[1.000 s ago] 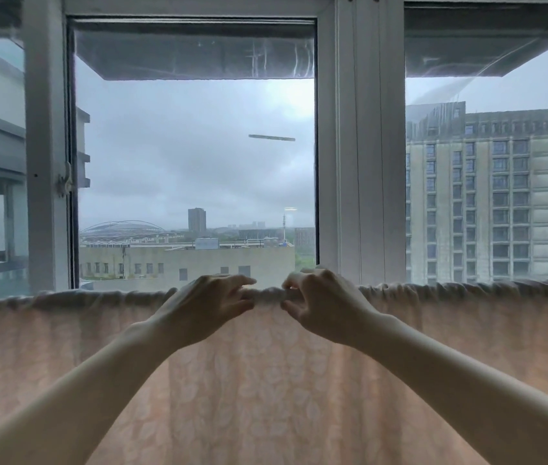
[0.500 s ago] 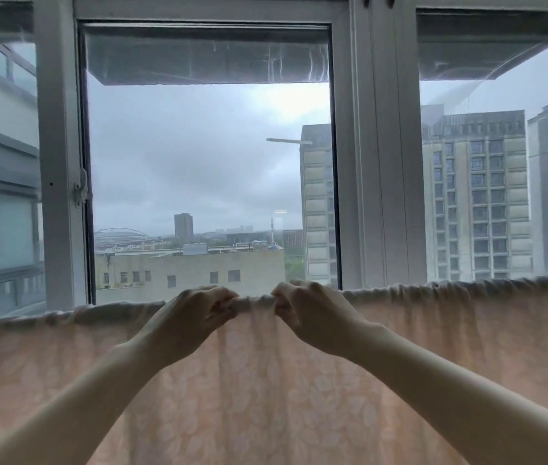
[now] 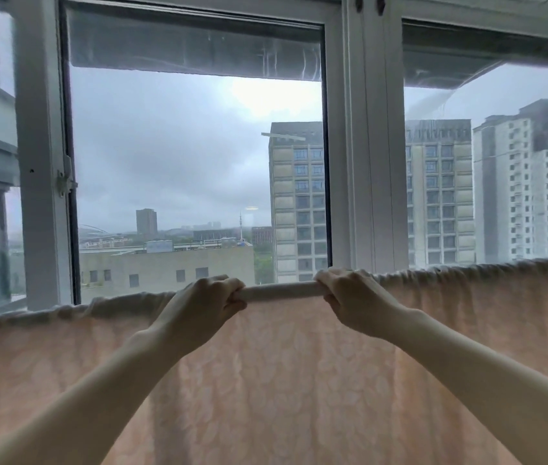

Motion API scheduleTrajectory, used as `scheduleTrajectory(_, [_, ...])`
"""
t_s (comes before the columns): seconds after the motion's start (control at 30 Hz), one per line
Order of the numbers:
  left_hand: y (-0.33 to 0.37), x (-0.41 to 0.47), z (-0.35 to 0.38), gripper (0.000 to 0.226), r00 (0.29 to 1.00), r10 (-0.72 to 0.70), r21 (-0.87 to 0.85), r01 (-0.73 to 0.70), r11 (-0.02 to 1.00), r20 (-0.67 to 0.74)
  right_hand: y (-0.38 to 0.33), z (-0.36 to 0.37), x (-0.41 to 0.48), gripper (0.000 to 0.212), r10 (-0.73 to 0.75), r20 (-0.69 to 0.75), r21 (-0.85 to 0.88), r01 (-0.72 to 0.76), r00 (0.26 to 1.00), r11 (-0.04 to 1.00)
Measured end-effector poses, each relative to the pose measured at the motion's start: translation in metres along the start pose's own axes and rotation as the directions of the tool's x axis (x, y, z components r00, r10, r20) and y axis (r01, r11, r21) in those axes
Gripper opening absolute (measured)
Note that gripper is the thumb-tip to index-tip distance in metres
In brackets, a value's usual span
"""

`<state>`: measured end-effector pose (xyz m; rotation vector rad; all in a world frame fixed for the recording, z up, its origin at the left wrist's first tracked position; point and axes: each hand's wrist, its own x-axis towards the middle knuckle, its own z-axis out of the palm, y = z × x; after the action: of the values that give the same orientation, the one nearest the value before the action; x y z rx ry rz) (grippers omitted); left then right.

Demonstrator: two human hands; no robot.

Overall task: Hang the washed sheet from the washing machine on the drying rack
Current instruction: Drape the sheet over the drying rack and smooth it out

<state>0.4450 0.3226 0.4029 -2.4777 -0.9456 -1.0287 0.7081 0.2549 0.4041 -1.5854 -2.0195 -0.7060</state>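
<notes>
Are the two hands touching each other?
No, the left hand and right hand grip the sheet apart, with smooth fabric between them.

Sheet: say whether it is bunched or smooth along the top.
Mostly bunched: the sheet is gathered either side, smooth only between left hand and right hand.

The head-worn camera faces forward, close behind the hung sheet [image 3: 282, 391], looking out through the window [image 3: 366, 146].

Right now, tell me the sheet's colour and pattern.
Pale peach-pink sheet with a faint whitish leaf-like print, seen in the head view.
</notes>
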Motion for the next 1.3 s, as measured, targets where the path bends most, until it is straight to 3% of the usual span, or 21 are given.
scheduleTrajectory(0.2, [0.000,-0.007,-0.013,0.030,0.999,0.023,-0.002,-0.024,1.000,-0.038,-0.037,-0.006,0.006,0.039,-0.045,-0.039,0.186,0.052,0.998,0.981])
scheduleTrajectory(0.33, [-0.014,-0.014,-0.026,0.034,0.998,-0.031,0.038,0.033,0.999,-0.051,-0.056,0.001,0.021,0.033,-0.098,-0.068,0.210,0.111,0.993,0.971])
scheduleTrajectory(0.57, [-0.032,-0.025,-0.038,0.023,0.994,-0.090,0.048,0.093,0.995,-0.062,-0.076,0.013,0.035,0.034,-0.168,-0.075,0.191,0.180,0.983,0.965])
scheduleTrajectory(0.87, [-0.012,-0.014,-0.029,0.005,0.986,-0.045,0.091,0.061,0.994,-0.160,-0.044,0.007,0.027,0.010,-0.124,-0.280,0.158,0.173,0.952,0.972])
scheduleTrajectory(0.93, [-0.007,-0.009,-0.024,0.006,0.981,-0.041,0.058,0.053,0.997,-0.189,-0.038,0.002,0.025,0.008,-0.130,-0.326,0.093,0.169,0.936,0.981])
scheduleTrajectory(1.07, [0.012,0.011,-0.023,0.005,0.958,-0.003,-0.022,-0.004,1.000,-0.287,-0.018,-0.010,0.025,0.010,-0.036,-0.440,0.128,0.102,0.897,0.987])
scheduleTrajectory(1.3, [0.024,0.007,-0.009,0.010,0.993,0.069,-0.029,-0.072,0.997,-0.091,0.002,-0.003,0.003,0.007,-0.117,-0.274,0.041,0.133,0.955,0.990])
